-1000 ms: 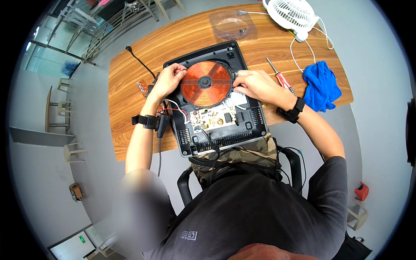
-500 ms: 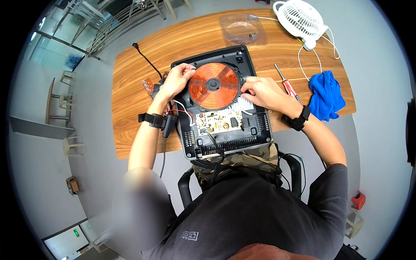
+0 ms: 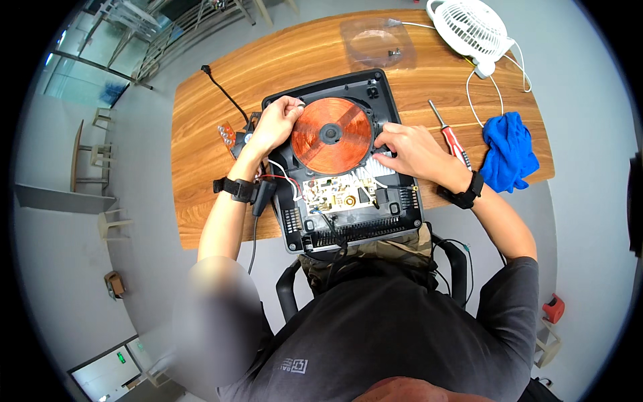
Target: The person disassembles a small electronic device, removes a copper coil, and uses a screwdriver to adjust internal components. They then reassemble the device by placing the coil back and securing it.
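An opened black induction cooker base lies on the wooden table. A round copper coil sits in its upper half, above a pale circuit board. My left hand grips the coil's left edge, fingers curled over the rim. My right hand rests on the coil's right edge, fingers touching it and the white heat sink fins beside it. Red and white wires run from the board toward my left wrist.
A red-handled screwdriver lies right of the cooker, next to a blue cloth. A white fan and its cable stand at the back right. A clear plastic tray sits behind the cooker. A small board lies left.
The view has shifted so the table sits lower and more central. Both hands stay on the coil's edges; the right hand's fingers have slid closer to the coil rim.
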Available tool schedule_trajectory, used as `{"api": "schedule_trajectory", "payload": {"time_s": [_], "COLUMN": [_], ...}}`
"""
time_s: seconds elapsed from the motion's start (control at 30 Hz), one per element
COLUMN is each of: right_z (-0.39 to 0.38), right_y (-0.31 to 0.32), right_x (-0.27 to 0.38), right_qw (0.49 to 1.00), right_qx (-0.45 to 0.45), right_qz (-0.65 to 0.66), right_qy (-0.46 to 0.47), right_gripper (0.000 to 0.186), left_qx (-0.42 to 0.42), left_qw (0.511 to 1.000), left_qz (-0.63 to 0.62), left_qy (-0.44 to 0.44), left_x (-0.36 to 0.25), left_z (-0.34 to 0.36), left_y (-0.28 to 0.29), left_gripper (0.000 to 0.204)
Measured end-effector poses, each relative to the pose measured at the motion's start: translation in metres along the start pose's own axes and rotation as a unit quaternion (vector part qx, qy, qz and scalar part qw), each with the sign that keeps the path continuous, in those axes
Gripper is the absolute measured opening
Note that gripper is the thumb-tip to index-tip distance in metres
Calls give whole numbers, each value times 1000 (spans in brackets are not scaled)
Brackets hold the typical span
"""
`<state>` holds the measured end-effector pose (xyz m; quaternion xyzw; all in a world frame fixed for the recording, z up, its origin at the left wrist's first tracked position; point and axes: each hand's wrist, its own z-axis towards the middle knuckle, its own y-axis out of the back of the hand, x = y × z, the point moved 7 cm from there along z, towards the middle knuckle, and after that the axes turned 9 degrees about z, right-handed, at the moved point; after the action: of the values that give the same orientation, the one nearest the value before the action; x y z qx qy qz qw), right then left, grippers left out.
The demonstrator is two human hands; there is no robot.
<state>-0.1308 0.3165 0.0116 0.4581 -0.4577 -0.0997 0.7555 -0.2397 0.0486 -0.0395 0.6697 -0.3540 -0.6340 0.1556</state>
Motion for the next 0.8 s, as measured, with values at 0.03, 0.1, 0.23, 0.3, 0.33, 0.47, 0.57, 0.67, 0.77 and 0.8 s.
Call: {"api": "schedule_trajectory", "payload": {"time_s": [0.03, 0.1, 0.23, 0.3, 0.33, 0.47, 0.57, 0.67, 0.77, 0.8], "right_z": [0, 0, 1, 1, 1, -1, 0, 5, 7, 7], "right_y": [-1, -1, 0, 1, 1, 3, 7, 15, 21, 19], "right_x": [-1, -5, -7, -5, -5, -2, -1, -4, -5, -9], "right_qw": [1000, 999, 997, 997, 997, 997, 996, 996, 996, 996], "right_qx": [-9, -28, -73, -74, -72, -78, -84, -92, -92, -89], "right_qz": [3, 10, 14, 10, 13, 28, 25, 13, 9, 17], "right_qy": [4, 12, 27, 28, 21, -11, -20, -16, -7, -3], "right_gripper": [19, 18, 12, 13, 13, 15, 14, 15, 15, 15], "left_qx": [-2, -8, -24, -30, -34, -35, -31, -17, -7, -6], "left_qw": [1000, 1000, 1000, 999, 999, 999, 998, 997, 998, 998], "left_qz": [-7, -4, 8, 31, 37, 22, 45, 47, 16, 5], "left_qy": [4, 0, 2, 1, 3, 17, 26, 57, 59, 60], "left_x": [2, 3, 7, 3, 1, 5, 4, 0, -2, 0], "left_z": [0, -1, -5, -7, -9, -11, -16, -22, -27, -27], "left_y": [0, 2, 5, 7, 8, 7, 9, 11, 9, 9], "left_gripper": [25, 25, 25, 25, 26, 27, 27, 24, 21, 21]}}
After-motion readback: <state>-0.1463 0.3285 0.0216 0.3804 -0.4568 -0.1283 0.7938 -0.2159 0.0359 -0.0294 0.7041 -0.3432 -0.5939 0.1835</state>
